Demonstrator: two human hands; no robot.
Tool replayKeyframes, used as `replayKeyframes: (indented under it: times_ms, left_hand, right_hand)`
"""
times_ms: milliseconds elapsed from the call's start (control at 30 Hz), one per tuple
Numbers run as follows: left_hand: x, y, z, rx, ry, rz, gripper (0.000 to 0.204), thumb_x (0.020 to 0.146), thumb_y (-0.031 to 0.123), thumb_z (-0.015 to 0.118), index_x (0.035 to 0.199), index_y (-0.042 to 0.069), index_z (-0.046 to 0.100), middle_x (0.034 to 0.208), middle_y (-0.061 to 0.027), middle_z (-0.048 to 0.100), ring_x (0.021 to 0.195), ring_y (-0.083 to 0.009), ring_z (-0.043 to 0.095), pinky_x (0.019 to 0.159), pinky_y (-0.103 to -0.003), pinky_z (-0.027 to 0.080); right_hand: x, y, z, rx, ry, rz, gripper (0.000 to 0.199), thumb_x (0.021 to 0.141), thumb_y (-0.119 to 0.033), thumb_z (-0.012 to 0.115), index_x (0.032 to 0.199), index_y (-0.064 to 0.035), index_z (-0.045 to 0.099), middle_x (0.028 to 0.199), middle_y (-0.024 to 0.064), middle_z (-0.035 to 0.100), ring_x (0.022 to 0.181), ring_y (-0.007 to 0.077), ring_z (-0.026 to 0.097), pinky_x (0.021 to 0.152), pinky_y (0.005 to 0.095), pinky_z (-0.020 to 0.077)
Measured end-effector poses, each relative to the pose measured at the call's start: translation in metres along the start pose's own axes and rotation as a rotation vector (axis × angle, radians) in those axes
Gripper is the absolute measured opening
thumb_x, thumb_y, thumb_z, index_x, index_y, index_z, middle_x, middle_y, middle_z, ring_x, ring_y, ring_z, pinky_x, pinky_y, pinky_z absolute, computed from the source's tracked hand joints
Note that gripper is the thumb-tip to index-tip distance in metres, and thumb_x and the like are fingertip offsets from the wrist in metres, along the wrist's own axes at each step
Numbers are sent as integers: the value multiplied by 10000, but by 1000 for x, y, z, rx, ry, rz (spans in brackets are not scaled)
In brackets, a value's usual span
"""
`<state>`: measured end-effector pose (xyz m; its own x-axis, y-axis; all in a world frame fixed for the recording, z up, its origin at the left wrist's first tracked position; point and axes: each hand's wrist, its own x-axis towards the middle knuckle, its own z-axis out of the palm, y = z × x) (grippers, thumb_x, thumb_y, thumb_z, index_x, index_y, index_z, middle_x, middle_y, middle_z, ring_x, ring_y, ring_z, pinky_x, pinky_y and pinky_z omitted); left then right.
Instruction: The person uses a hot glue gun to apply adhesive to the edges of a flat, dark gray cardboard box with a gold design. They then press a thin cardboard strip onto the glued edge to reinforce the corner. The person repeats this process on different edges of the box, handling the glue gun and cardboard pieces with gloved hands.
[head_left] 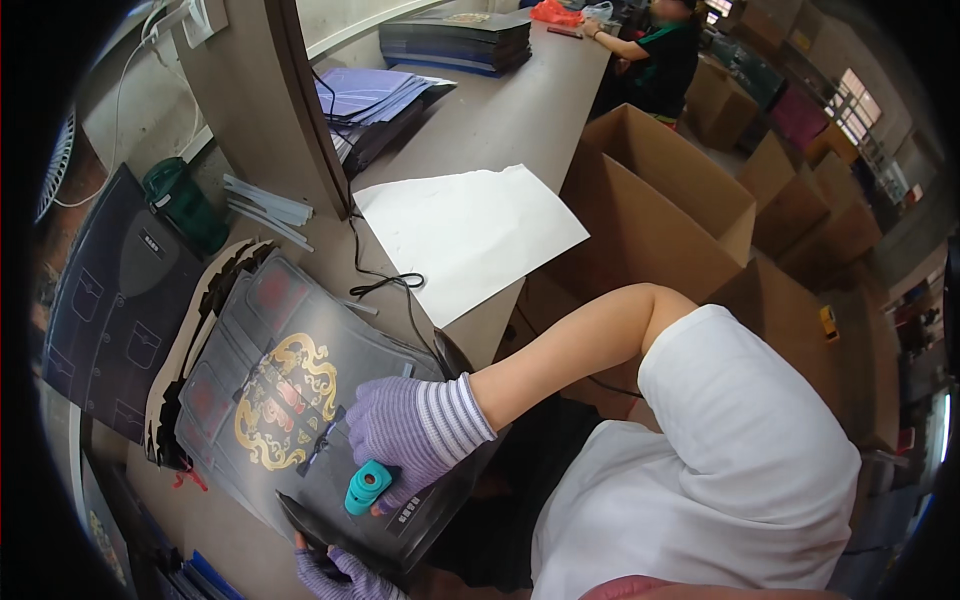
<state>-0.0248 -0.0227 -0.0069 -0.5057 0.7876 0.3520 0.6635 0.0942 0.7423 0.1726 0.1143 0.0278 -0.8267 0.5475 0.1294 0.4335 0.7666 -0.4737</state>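
A dark grey printed bag with a gold dragon emblem lies flat on the worktop, tilted in the view. My right hand, in a purple knitted glove with a striped cuff, is over the bag. It is closed around a teal tool that looks like a hot glue gun, much of it hidden by the hand. Below it, at the bag's near edge, my left hand in a matching fingerless glove grips the dark flap. Part of that hand is hidden by the bag.
Translucent glue sticks and a green container lie beyond the bag. A white sheet overlaps a black cord. Flat stacks stand farther back. Right of the worktop is an open cardboard box; another person sits beyond.
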Motion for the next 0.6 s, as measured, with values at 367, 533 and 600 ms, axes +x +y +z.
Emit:
replayKeyframes:
  times_ms: [367,533,600]
  left_hand:
    - [0,3,2,74,-17,-11,434,909,265,636,1139,-98,579,950,-208,613,846,-298,577,785,-394,482]
    - [0,9,1,92,-19,-51,412,906,243,626,1129,-101,581,939,-208,611,837,-300,575,783,-389,482]
    - [1,8,2,100,-1,-3,404,904,236,627,1123,-100,586,929,-206,610,824,-297,573,777,-387,482]
  right_hand:
    - [-4,8,-3,-3,-15,-9,485,774,-582,669,722,-100,681,720,70,649,743,257,626,737,368,474]
    - [-3,8,-2,-13,-15,-11,479,771,-577,673,719,-101,677,724,71,646,751,254,625,733,366,476]
    - [-3,8,0,-26,6,-28,475,769,-573,676,720,-101,676,728,73,648,753,254,626,732,365,477]
